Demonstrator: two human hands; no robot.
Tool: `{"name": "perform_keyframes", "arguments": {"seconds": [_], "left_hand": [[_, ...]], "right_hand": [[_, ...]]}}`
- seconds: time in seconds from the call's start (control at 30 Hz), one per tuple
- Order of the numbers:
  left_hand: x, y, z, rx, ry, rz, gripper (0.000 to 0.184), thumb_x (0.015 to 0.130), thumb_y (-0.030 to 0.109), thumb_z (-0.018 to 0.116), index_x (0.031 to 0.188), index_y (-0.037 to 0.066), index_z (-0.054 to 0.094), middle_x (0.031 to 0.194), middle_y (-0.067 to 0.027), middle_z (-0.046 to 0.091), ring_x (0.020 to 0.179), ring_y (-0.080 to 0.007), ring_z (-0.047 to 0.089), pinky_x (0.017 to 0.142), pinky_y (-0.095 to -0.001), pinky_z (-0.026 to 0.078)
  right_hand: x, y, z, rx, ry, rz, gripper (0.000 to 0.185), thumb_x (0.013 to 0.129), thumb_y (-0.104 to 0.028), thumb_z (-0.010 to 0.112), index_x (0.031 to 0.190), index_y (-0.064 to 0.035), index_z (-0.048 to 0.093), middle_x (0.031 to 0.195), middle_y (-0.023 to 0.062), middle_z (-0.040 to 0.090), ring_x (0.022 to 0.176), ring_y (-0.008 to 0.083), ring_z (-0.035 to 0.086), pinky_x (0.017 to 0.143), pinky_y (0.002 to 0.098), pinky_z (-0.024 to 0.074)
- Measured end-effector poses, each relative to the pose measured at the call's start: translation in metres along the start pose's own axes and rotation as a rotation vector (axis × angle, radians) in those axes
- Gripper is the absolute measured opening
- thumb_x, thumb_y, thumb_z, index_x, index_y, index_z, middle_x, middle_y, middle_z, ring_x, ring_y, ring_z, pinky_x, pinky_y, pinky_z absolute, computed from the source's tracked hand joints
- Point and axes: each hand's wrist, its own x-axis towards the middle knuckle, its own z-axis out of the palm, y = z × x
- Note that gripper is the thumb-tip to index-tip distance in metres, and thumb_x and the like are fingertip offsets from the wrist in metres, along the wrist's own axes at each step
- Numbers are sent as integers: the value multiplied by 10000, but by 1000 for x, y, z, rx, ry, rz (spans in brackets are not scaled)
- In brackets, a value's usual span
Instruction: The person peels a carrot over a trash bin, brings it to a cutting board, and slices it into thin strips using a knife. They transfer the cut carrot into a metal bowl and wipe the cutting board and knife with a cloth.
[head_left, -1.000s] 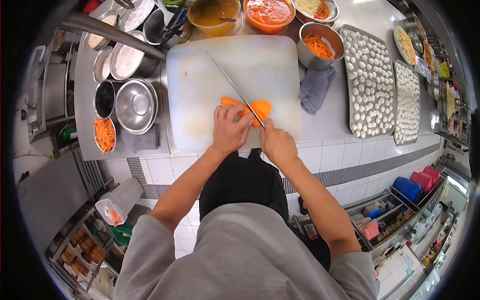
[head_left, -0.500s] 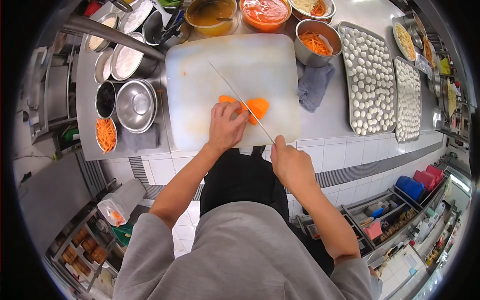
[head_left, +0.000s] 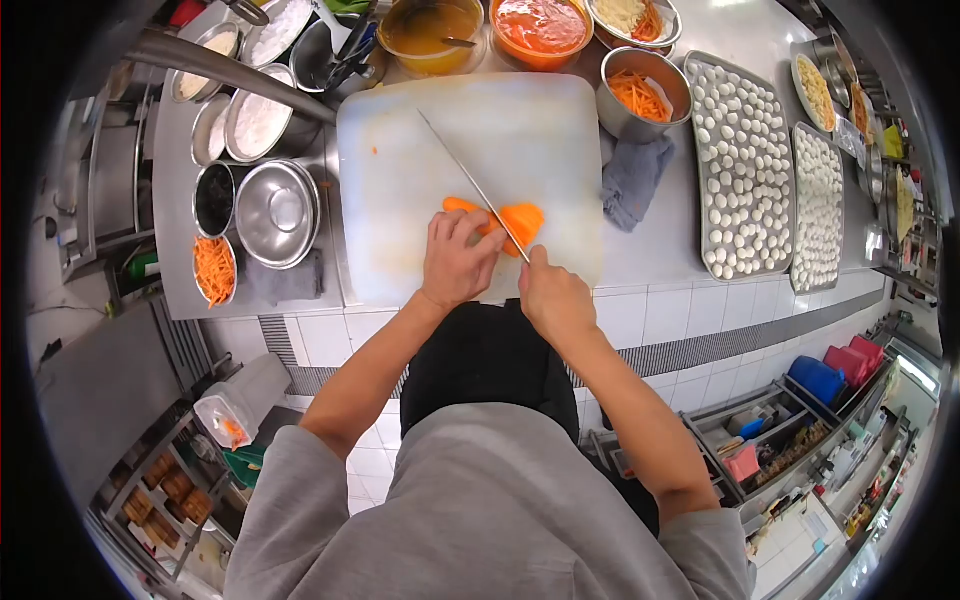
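Left hand (head_left: 462, 260), fingers bent, holding down an orange carrot (head_left: 523, 222), right hand (head_left: 555, 298) wrapped around a long knife (head_left: 463, 172), blade across the carrot, white cutting board (head_left: 388, 205) underneath, gray cloth (head_left: 636, 182) and metal pot (head_left: 624, 119) of orange strips (head_left: 640, 97) beside it

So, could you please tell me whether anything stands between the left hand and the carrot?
Nothing visible does: the left hand already rests on the carrot, while the knife crosses it just to that hand's right.

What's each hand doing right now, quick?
Left hand: fingers curled, holding the carrot against the cutting board.
Right hand: closed, holding the knife.
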Motion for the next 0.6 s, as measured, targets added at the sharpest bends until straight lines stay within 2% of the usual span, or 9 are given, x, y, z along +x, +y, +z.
{"name": "perform_keyframes", "arguments": {"seconds": [0.13, 0.23, 0.33, 0.5, 0.6], "left_hand": [[-1, 0, 1, 2, 7, 10, 321, 786, 82, 731, 1092, 152, 667, 1132, -61, 570, 1031, -297, 522, 915, -475, 411], [0, -1, 0, 5, 10, 12, 311, 790, 75, 731, 1086, 142, 664, 1133, -61, 570, 1029, -299, 525, 914, -471, 413], [0, -5, -3, 9, -10, 31, 298, 794, 71, 729, 1077, 134, 661, 1138, -64, 572, 1026, -299, 526, 909, -463, 416], [1, -6, -2, 18, -26, 48, 293, 793, 65, 726, 1071, 133, 660, 1142, -67, 577, 1019, -300, 528, 894, -455, 418], [0, -6, -2, 20, -11, 65, 300, 789, 62, 724, 1073, 135, 661, 1136, -69, 579, 1013, -301, 530, 884, -451, 417]], "right_hand": [[13, 13, 22, 52, 28, 28, 207, 1003, -211, 496, 1015, -5, 496, 680, 227, 674, 672, 444, 690, 636, 534, 560], [22, 34, 14, 122, 108, -103, 225, 1000, -232, 515, 1049, -13, 503, 706, 234, 677, 680, 440, 686, 646, 545, 554], [19, 35, -1, 263, -14, -148, 237, 1000, -258, 527, 1056, -29, 511, 723, 246, 673, 693, 441, 682, 648, 551, 549], [-28, 4, -24, -69, 80, -81, 186, 1005, -213, 518, 968, -31, 503, 615, 188, 649, 567, 378, 674, 554, 484, 560], [-53, 3, -31, -78, 32, -18, 197, 1002, -218, 546, 964, -33, 492, 599, 177, 637, 546, 400, 652, 519, 482, 535]]}}
